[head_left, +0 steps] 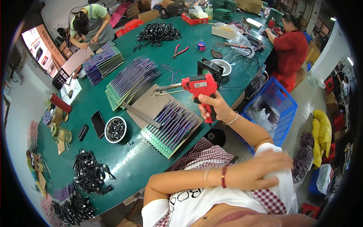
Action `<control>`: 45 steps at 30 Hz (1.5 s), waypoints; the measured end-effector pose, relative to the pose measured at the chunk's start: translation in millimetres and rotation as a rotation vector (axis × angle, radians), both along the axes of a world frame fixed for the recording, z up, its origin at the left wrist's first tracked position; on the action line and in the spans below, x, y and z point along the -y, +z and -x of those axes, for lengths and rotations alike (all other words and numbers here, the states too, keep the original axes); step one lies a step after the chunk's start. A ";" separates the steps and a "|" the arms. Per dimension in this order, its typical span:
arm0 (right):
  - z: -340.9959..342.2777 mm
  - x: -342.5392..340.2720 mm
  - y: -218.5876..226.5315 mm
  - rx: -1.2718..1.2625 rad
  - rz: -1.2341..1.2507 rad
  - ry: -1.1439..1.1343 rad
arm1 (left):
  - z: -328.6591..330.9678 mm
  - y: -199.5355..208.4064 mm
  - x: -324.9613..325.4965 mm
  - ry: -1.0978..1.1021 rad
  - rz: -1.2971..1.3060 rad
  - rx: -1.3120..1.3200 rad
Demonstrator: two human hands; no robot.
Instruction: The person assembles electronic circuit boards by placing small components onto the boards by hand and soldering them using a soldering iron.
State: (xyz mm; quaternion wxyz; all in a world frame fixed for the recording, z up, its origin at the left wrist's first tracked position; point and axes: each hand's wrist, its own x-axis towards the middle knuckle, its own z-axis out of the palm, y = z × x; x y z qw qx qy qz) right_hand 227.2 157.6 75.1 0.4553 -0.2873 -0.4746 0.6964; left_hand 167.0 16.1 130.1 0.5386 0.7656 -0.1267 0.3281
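My right hand (212, 105) grips a red and black soldering gun (200, 85), its metal tip pointing left above the table. Below the tip lies a sheet of cardboard (145, 103). Beside it, a rack of purple strips on green circuit boards (168, 130) sits near the table's front edge, with a flat metal bar (141, 115) across its corner. Crossed over my body, my left hand (266, 169) is at my right sleeve; motion blurs it, but its fingers look stretched out and it holds nothing visible.
More strip stacks (132, 81) stand farther back. A white bowl of small black parts (115, 129), a phone (98, 124) and bundled black cables (90, 172) lie left. A blue crate (278, 113) stands right of the table. One person (92, 28) works far left, another (291, 45) far right.
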 end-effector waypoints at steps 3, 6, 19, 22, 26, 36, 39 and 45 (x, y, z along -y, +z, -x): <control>-2.9 8.3 5.5 0.027 -0.006 0.008 | -8.3 11.0 16.6 -0.184 0.034 0.061; -5.5 10.8 -2.9 0.088 -0.004 0.031 | -9.4 23.9 18.4 -0.327 -0.020 0.086; -22.1 38.0 -30.6 -0.064 0.038 -0.243 | 143.6 -53.4 -27.0 0.281 0.158 -0.315; -37.8 41.4 -43.0 -0.121 0.032 -0.280 | 221.2 -71.7 -16.8 0.960 0.356 -0.532; -36.4 36.5 -54.9 -0.089 0.106 -0.180 | 306.0 -138.6 -3.2 1.780 0.282 -0.929; 19.2 46.1 -50.1 -0.066 0.161 0.016 | 302.8 -183.3 -63.0 1.927 -0.114 -1.152; 19.0 49.0 -51.6 -0.039 0.162 0.015 | 299.0 -183.6 -64.9 1.900 -0.214 -1.291; 25.5 47.6 -53.9 -0.050 0.170 -0.007 | 303.0 -180.8 -61.4 1.886 -0.048 -1.195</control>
